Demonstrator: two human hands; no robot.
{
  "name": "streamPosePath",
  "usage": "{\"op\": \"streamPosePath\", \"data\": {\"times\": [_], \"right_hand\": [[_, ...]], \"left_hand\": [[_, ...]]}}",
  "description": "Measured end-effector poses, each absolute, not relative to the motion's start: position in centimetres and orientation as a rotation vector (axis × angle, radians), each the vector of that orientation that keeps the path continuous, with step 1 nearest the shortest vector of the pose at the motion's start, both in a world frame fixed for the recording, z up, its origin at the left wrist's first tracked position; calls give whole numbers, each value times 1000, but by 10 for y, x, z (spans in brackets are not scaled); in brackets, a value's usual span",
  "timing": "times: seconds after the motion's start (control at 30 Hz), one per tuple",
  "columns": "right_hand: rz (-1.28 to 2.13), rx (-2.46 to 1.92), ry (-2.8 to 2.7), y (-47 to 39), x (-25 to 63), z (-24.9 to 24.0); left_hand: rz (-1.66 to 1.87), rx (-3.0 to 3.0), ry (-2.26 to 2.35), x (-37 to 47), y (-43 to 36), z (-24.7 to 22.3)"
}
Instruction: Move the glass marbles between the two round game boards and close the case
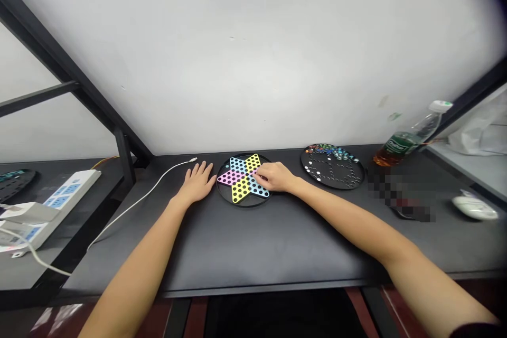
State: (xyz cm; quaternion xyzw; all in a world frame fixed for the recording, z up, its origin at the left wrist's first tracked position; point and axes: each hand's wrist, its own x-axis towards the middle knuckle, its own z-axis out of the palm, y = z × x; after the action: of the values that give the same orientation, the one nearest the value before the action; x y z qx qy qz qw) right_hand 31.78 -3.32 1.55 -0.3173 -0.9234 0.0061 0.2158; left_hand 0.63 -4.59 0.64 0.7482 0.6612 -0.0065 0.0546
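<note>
A Chinese checkers board [240, 188] with a yellow, pink and blue star full of holes lies in a round black frame on the dark table. Over the star's right side is my right hand [274, 176], its fingers curled and pinched together at the board's centre. Whatever sits between those fingertips is too small to make out. My left hand [197, 184] rests flat on the table just left of the board, fingers spread. To the right lies a round black tray [336, 175] with colourful marbles [336, 153] gathered along its far edge and a few white ones at its left.
A bottle of brown drink [404, 140] stands tilted-looking at the back right. Beyond it are a blurred dark item [404, 200] and a white mouse [474, 207]. A white cable [146, 195] crosses the table's left; a power strip [59, 206] lies farther left.
</note>
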Motion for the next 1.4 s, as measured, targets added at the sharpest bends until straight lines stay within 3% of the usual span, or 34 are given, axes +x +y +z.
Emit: {"op": "streamPosePath", "data": {"times": [0.13, 0.37, 0.7, 0.83, 1.03, 1.13, 1.27, 1.4], "right_hand": [[25, -1119, -2411, -12, 355, 33], [227, -1831, -2083, 29, 498, 42], [0, -1796, -2233, 47, 506, 1], [313, -1702, -1906, 51, 511, 9], [1234, -1204, -824, 53, 545, 39], [1363, -1122, -759, 48, 554, 46], [1169, -1407, -1013, 45, 547, 40], [468, -1809, -1620, 54, 530, 26]], "left_hand": [[-32, 2268, 2006, 7, -47, 8], [-33, 2274, 1994, 9, -49, 11], [-29, 2283, 2004, 6, -47, 7], [-51, 2296, 2019, 7, -48, 8], [-68, 2288, 2030, 7, -48, 9], [-67, 2301, 2044, 8, -47, 9], [-83, 2293, 2095, 9, -45, 8], [-80, 2313, 2082, 9, -45, 8]]}}
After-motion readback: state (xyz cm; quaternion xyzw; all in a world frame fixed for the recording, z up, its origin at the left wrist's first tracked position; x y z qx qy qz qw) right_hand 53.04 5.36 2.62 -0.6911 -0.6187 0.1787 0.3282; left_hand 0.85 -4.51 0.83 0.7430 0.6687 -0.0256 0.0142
